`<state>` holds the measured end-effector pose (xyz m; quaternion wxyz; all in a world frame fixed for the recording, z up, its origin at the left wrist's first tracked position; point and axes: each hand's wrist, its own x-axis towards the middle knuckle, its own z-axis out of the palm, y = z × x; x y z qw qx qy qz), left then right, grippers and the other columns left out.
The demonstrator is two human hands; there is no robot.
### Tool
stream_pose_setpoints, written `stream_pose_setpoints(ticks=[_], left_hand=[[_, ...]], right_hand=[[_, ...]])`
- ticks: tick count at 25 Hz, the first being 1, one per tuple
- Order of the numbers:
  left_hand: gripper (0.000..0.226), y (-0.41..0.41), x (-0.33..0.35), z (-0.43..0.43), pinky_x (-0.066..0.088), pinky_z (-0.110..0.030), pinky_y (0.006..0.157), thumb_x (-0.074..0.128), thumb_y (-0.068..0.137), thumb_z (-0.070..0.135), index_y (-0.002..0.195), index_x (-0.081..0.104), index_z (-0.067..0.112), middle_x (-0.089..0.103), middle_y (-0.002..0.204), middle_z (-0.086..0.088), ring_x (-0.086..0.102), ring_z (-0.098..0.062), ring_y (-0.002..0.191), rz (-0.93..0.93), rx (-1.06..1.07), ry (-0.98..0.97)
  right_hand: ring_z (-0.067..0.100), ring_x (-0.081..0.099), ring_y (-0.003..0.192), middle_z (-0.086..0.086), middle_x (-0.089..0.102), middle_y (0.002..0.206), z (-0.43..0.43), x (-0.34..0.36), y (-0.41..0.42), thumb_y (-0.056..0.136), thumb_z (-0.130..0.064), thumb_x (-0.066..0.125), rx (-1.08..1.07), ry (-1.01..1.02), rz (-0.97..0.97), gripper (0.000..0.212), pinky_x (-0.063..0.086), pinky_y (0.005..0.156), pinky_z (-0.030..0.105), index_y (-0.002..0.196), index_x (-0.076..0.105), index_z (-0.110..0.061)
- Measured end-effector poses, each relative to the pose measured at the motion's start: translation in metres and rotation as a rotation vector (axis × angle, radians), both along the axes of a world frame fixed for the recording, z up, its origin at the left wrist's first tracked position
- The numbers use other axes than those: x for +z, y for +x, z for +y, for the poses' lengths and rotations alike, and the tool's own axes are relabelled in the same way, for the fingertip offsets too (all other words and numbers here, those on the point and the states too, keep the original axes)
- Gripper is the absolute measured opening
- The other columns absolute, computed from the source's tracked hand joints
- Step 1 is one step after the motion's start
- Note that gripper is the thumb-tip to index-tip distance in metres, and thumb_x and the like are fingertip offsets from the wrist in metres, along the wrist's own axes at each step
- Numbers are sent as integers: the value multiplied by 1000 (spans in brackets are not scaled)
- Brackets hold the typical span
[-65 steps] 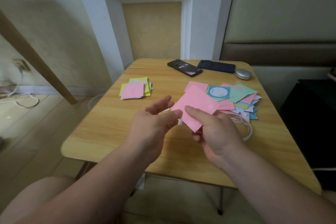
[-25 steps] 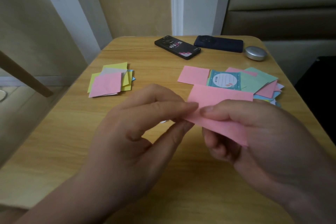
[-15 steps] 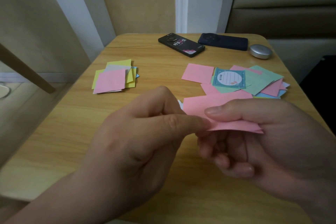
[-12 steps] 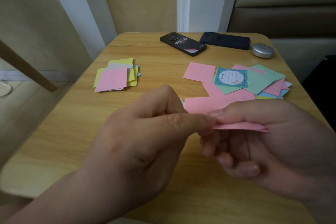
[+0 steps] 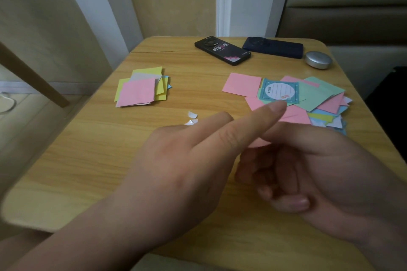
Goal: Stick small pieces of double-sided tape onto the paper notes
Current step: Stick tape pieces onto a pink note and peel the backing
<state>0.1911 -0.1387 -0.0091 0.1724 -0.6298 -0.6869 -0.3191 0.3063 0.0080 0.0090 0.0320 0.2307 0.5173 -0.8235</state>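
Head view. A light wood-grain surface (image 5: 92,160) with rounded corners fills the middle of the scene. The left hand (image 5: 176,171) reaches across it, back upward, its grip apart: two digits are stretched out straight, and the longer one lies over the right thumb and the paper beneath it. The right hand (image 5: 330,178) sits at the near right with its fingers curled inward, its grip clamped on a pink note (image 5: 261,143), held above the surface between thumb and fingers; only a small corner of that note shows, and whether tape lies on it cannot be told. On the right side of the surface lies a loose spread of notes (image 5: 319,92) in pink, green, blue, yellow and white, with a teal printed note (image 5: 279,91) on top. On the left side, well apart from the spread, a small stack of notes (image 5: 138,92) has a pink sheet uppermost over yellow, grey and blue ones. At the far edge lie a black phone (image 5: 222,50) and a dark blue phone (image 5: 273,47), just beside each other, and to their right a silver oval case (image 5: 318,60). Two small white scraps (image 5: 192,114) lie between the stack and the left fingertips.
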Motion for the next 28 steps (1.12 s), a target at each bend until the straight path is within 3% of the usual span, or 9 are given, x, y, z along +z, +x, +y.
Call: stream_pose_setpoints(ticks=[3,8,11,14,16,18,21,25,28], left_hand=[[72,3,-6,5,48,-44,51,61,88,-1,148,30,26,68,91,-1,53,-28,57,61,67,-26],[77,9,-8,10,49,-37,53,67,86,8,149,28,26,68,100,10,56,-14,60,-64,108,-17],[82,10,-10,9,49,-27,52,69,83,6,149,28,29,68,105,16,57,-13,56,-304,76,36],[81,12,-8,12,47,-31,46,65,82,-2,148,29,30,74,96,1,54,-26,49,-885,-24,169],[81,8,-6,13,47,-30,45,61,80,0,148,28,28,75,88,-8,53,-26,47,-1153,-32,252],[81,4,-4,12,45,-30,43,61,78,3,148,28,27,75,82,-11,57,-22,49,-1215,1,292],[77,6,1,10,45,-29,41,68,79,9,143,31,32,74,77,-12,63,-22,53,-1120,105,346],[77,-32,5,4,48,-29,44,84,77,14,139,41,29,71,108,3,71,-24,75,-1109,414,396],[52,-60,12,-4,44,-31,45,80,78,28,124,62,12,71,96,-4,62,-21,70,-1426,253,200]], right_hand=[[19,46,48,13,61,67,-5,-6,-1,61,-32,78,-97,61,9,21,17,37,17,76,72,-17],[14,42,46,11,58,63,-3,-10,-2,71,-22,70,-232,27,32,19,17,33,14,84,72,-9],[13,42,47,11,60,63,-5,-12,-3,80,-14,70,-259,91,78,9,19,34,15,81,77,-10],[14,44,47,11,62,63,-7,-15,-3,82,-10,70,-266,197,116,9,22,34,17,75,76,-10],[16,43,47,11,63,62,-9,-15,-3,82,-11,71,-245,234,117,11,24,34,18,77,73,-1],[16,42,47,10,63,62,-12,-14,-3,80,-14,73,-206,258,119,17,25,35,18,79,71,3],[15,40,44,11,62,60,-14,-12,-4,79,-16,72,-140,250,135,18,26,35,16,84,72,1],[15,40,42,15,63,58,-14,-16,-1,78,-9,76,-39,229,110,13,26,34,17,76,69,2],[14,41,39,17,62,58,-15,-13,1,69,-11,79,23,181,83,5,24,33,16,72,76,-12]])
